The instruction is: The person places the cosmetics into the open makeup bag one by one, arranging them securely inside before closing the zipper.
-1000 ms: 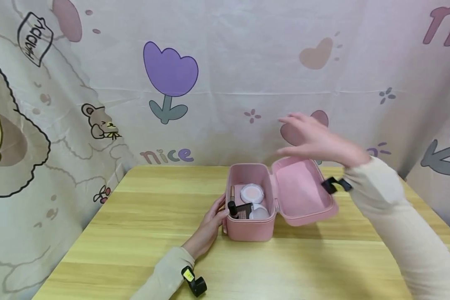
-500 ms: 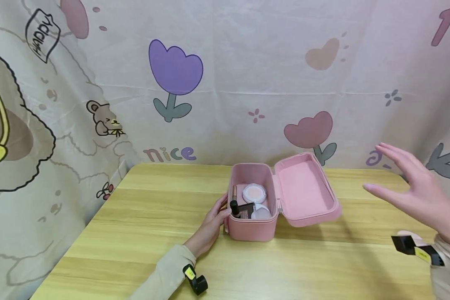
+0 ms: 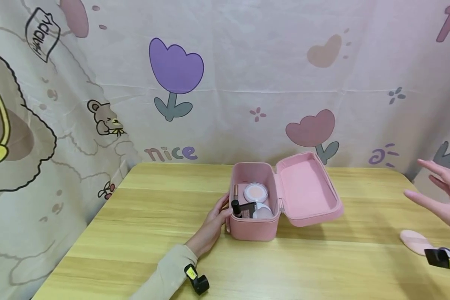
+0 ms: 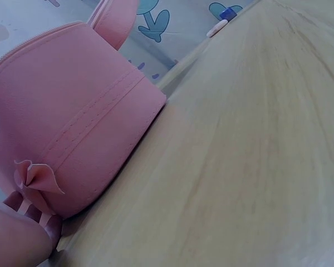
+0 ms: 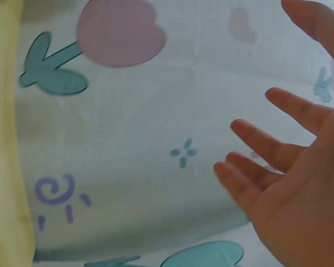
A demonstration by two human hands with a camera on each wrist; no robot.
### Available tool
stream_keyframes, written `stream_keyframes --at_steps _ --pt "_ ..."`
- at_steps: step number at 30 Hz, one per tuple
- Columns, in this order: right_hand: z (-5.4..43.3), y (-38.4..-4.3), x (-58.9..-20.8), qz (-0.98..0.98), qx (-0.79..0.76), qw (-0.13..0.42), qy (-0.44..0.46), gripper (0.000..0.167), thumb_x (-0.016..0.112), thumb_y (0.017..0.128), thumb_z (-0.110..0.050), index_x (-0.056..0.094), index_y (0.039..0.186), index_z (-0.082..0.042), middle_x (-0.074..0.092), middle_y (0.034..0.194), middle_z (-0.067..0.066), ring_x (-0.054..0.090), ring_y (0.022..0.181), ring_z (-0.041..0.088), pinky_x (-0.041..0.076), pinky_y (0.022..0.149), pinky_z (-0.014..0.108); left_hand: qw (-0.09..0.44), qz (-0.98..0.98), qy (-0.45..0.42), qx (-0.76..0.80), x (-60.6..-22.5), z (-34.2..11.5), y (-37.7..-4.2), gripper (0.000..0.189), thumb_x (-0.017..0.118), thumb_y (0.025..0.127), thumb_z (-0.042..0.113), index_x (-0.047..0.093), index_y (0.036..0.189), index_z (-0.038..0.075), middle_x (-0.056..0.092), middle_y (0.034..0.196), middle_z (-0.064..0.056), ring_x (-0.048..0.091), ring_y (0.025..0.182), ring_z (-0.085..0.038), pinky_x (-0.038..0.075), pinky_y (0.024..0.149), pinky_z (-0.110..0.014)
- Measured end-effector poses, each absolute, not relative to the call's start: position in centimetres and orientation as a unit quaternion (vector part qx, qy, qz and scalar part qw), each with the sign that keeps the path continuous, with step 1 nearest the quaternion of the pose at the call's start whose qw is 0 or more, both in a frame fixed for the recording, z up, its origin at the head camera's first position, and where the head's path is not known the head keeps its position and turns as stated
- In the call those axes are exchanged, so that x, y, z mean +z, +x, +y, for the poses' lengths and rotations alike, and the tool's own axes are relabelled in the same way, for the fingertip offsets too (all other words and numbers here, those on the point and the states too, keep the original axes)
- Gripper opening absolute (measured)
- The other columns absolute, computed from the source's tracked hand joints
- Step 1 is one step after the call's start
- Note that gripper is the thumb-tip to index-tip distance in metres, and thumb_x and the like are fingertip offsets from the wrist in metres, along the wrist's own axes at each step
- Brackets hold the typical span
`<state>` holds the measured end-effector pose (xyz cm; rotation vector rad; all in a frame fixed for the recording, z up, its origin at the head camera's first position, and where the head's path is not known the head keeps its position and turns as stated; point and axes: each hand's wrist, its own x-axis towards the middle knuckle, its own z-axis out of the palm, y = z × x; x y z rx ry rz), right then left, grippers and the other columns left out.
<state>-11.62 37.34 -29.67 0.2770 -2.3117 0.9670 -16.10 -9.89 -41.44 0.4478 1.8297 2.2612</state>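
Observation:
A pink makeup case (image 3: pixel 253 230) stands on the table, its lid (image 3: pixel 307 189) swung out to the right. In the head view, my left hand (image 3: pixel 209 225) holds its left side, thumb near the front corner. The left wrist view shows curled fingers low by a pink bow (image 4: pixel 36 181). Inside lie a round clear-rimmed compact (image 3: pixel 256 193), a slim gold-brown tube (image 3: pixel 236 191), a black-capped tube (image 3: pixel 236 209), a dark flat palette (image 3: pixel 247 210) and a round whitish piece (image 3: pixel 263 211). At the right edge my right hand (image 3: pixel 448 193) hovers, fingers spread, holding nothing.
Below my right hand lies a flat pale-pink oval (image 3: pixel 415 242), with a dark blue item (image 3: pixel 448 253) beside it, partly hidden by the black wrist camera (image 3: pixel 436 258). A printed curtain (image 3: pixel 225 83) hangs behind the wooden table (image 3: pixel 165 187).
My right hand has moved from above the case's lid to the right and down, toward the table's right side. The pale-pink oval has come into view. My left hand stays on the case.

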Motion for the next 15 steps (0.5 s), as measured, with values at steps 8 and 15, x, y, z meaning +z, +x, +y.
stream_keyframes --at_steps 8,15 --pt "39.7 -12.1 -31.6 -0.865 0.372 0.314 0.119 0.075 0.065 0.083 0.011 0.039 0.148 -0.017 0.032 0.143 -0.021 0.018 0.135 -0.005 0.022 0.096 0.001 0.097 0.623 0.148 0.762 -41.7 -9.8 -16.1 0.070 0.050 0.093 0.020 0.018 0.154 0.004 0.018 0.156 -0.019 0.017 0.141 -0.031 0.017 0.113 -0.044" --pt "42.3 -12.2 -33.3 -0.870 0.375 0.294 0.126 0.082 0.064 0.081 0.016 0.038 0.149 -0.020 0.034 0.140 -0.027 0.022 0.131 -0.007 0.023 0.096 0.001 0.100 0.626 0.148 0.759 -41.9 -9.7 -16.2 0.069 0.050 0.094 0.021 0.018 0.154 0.006 0.018 0.157 -0.018 0.018 0.141 -0.030 0.021 0.109 -0.038"
